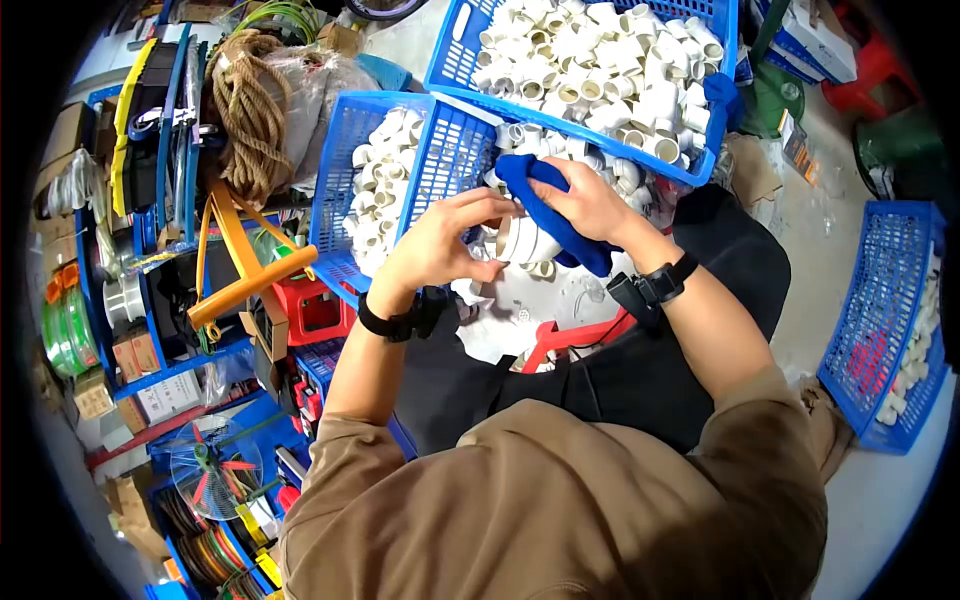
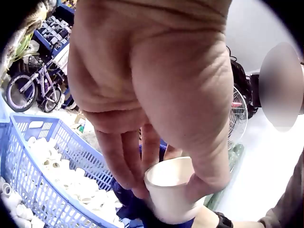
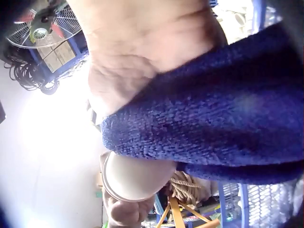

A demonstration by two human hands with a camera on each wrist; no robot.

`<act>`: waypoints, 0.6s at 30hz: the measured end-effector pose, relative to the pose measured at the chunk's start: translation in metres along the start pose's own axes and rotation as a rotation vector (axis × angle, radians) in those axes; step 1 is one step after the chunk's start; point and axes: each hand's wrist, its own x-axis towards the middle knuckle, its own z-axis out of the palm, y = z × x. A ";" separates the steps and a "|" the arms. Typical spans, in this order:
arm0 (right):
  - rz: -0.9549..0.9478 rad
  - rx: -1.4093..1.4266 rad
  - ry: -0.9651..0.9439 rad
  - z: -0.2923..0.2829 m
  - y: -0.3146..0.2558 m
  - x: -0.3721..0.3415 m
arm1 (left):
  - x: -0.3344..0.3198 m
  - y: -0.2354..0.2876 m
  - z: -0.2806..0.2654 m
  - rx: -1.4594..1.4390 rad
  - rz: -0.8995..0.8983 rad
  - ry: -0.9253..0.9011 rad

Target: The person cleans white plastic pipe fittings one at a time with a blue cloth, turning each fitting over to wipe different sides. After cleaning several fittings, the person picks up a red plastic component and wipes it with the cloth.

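Note:
A white plastic pipe fitting [image 1: 528, 242], wide and round-mouthed, is between my two hands over the lap. My left hand [image 1: 440, 240] grips it from the left, thumb on the near side and fingers on the far side; in the left wrist view the open mouth of the fitting [image 2: 172, 172] faces up between thumb and fingers. In my right hand [image 1: 595, 205] is a folded blue cloth [image 1: 565, 230], held against the fitting's right side. From the right wrist, the fuzzy cloth [image 3: 204, 123] covers the right fingers and part of the fitting [image 3: 137, 175].
Ahead, a blue crate [image 1: 560, 122] is heaped with white pipe fittings. Another blue basket [image 1: 450, 150] of fittings stands front left, and a third basket [image 1: 870, 300] at far right. Coiled rope [image 1: 245, 110], an orange-handled frame [image 1: 255, 285] and a fan [image 1: 215, 465] are left.

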 end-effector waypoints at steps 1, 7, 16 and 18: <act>0.000 0.001 -0.001 0.001 -0.002 0.000 | 0.000 0.003 -0.002 0.000 -0.002 0.000; -0.006 0.407 0.128 0.014 0.020 0.002 | -0.006 0.002 -0.002 -0.243 -0.085 0.093; 0.016 0.788 0.013 0.010 0.003 -0.006 | -0.012 -0.015 0.025 0.127 0.058 0.368; -0.161 0.595 0.053 0.013 -0.006 -0.004 | -0.016 -0.019 0.032 -0.052 -0.028 0.326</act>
